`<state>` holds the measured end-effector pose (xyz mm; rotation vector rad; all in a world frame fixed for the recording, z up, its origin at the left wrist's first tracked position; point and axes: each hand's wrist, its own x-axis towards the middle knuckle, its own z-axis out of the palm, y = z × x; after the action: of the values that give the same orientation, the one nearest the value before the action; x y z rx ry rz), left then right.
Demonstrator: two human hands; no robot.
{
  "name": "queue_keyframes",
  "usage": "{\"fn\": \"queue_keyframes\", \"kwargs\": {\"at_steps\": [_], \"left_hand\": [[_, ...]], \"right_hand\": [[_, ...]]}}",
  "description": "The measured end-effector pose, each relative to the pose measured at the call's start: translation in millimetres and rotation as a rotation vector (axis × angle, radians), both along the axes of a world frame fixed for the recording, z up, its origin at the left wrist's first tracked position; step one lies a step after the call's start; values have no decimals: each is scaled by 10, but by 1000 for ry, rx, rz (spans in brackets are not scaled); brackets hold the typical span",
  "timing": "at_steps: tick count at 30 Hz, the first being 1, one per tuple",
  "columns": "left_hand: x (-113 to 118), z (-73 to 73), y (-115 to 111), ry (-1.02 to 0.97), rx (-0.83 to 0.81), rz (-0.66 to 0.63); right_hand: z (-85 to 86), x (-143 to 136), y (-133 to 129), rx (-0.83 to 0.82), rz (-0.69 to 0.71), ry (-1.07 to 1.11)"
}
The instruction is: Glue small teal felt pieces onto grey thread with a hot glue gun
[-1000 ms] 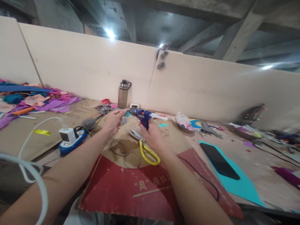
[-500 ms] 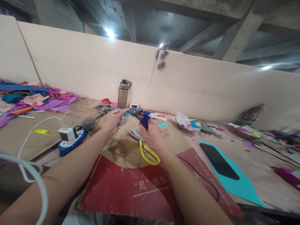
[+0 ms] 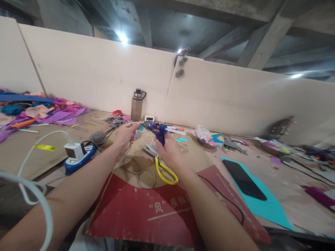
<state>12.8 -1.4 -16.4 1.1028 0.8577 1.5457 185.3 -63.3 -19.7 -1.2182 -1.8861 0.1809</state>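
Observation:
In my right hand (image 3: 169, 150) is a blue hot glue gun (image 3: 160, 131), its nozzle pointing left and a white glue stick (image 3: 176, 131) sticking out of its back. My left hand (image 3: 128, 135) is closed in a pinch right at the nozzle; whatever lies between its fingertips is too small to make out. Below the glue gun, scissors with yellow handles (image 3: 167, 172) lie on the cardboard (image 3: 125, 209). A thin loop of cord (image 3: 138, 170) rests beside them, under my left wrist.
A blue power strip (image 3: 78, 164) with a white charger stands at left, its cable arching up. Grey yarn (image 3: 98, 138) sits behind it. A bottle (image 3: 136, 106) stands by the partition. At right, a phone (image 3: 244, 178) lies on turquoise sheet, near a bowl of scraps (image 3: 206, 142).
Almost nothing differs. Both hands keep the same pose, with the glue gun's nozzle at the left fingertips; the whole view has shifted very slightly.

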Motion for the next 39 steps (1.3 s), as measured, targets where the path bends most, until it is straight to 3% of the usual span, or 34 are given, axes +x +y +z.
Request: {"fn": "queue_keyframes", "kwargs": {"at_steps": [39], "left_hand": [[-21,-14,33,20,-6,-4]], "right_hand": [[-13,-2,-1,56,-10,9]]}}
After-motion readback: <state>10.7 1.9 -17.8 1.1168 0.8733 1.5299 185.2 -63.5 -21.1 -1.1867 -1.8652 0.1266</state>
